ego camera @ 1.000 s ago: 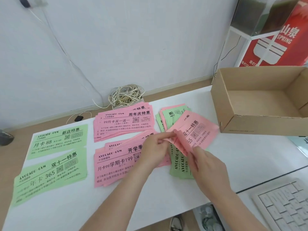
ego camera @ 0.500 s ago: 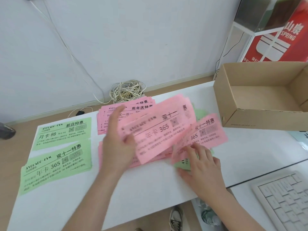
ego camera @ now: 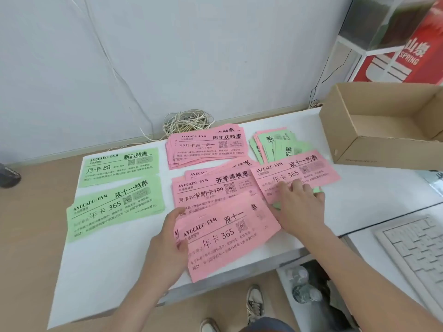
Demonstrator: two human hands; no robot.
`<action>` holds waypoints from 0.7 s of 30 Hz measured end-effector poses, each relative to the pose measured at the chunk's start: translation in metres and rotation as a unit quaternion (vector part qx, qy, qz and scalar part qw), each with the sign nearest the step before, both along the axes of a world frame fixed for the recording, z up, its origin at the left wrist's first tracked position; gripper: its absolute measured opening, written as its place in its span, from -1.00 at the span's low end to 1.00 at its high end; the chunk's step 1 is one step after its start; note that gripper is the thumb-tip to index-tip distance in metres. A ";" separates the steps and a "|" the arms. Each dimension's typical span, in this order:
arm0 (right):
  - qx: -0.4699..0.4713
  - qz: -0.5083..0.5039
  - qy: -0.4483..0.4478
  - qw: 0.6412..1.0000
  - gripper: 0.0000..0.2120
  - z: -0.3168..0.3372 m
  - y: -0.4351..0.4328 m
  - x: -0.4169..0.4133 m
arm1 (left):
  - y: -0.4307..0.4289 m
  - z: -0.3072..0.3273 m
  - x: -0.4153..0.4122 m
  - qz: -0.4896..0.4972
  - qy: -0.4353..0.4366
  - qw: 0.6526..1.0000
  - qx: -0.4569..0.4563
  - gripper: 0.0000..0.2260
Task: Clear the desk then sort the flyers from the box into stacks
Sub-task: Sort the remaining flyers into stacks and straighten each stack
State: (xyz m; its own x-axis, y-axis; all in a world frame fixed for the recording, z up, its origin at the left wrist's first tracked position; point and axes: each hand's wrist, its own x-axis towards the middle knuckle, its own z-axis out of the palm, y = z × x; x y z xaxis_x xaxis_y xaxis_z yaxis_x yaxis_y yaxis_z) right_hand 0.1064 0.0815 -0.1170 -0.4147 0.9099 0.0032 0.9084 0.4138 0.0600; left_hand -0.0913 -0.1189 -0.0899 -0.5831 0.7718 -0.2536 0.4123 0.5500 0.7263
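Lowered frontward, the left hand (ego camera: 167, 240) is gripping sorted pink flyers (ego camera: 230, 238) — the flat right hand (ego camera: 300, 209) is pressing a matching flyer (ego camera: 297, 171), probably stacking next.

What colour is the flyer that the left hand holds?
The flyer in the left hand is pink with black print; head view.

The bench (ego camera: 107, 271) lies bare across its near left corner, below the green flyers (ego camera: 115, 212), and in a strip to the right of the pink flyers (ego camera: 297, 176), in front of the cardboard box (ego camera: 383, 152). The box's upright walls block the far right corner, and its top stands open. All flyers lie flat. The keyboard (ego camera: 417, 255) bounds the near right.
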 end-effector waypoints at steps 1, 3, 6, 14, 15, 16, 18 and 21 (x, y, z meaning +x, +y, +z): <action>0.013 -0.006 -0.006 1.000 -0.52 0.000 0.000 -0.004 | -0.005 -0.002 -0.003 -0.011 0.014 1.000 -0.014 -0.47; 0.040 -0.007 0.006 0.999 -0.58 -0.001 0.000 -0.008 | -0.010 -0.004 -0.006 -0.036 0.043 0.998 -0.035 -0.51; 0.066 0.019 0.017 0.998 -0.71 -0.004 -0.001 -0.008 | -0.012 -0.006 -0.005 -0.082 0.105 0.990 -0.040 -0.50; 0.153 0.151 0.239 0.947 -0.90 0.032 -0.067 -0.006 | -0.004 -0.021 0.003 -0.142 0.196 0.970 0.004 -0.40; 0.145 0.186 0.231 0.944 -0.92 0.026 -0.091 -0.010 | -0.003 -0.023 0.004 -0.140 0.196 0.970 0.016 -0.41; 0.134 0.211 0.219 0.943 -0.93 0.015 -0.112 -0.014 | -0.001 -0.025 0.004 -0.129 0.188 0.973 0.026 -0.42; 0.097 0.223 0.208 0.948 -0.83 -0.011 -0.140 -0.021 | 0.004 -0.028 0.002 -0.085 0.154 0.984 0.038 -0.47; 0.053 0.204 0.220 0.952 -0.82 -0.032 -0.156 -0.029 | 0.008 -0.031 -0.002 -0.008 0.110 0.993 0.051 -0.54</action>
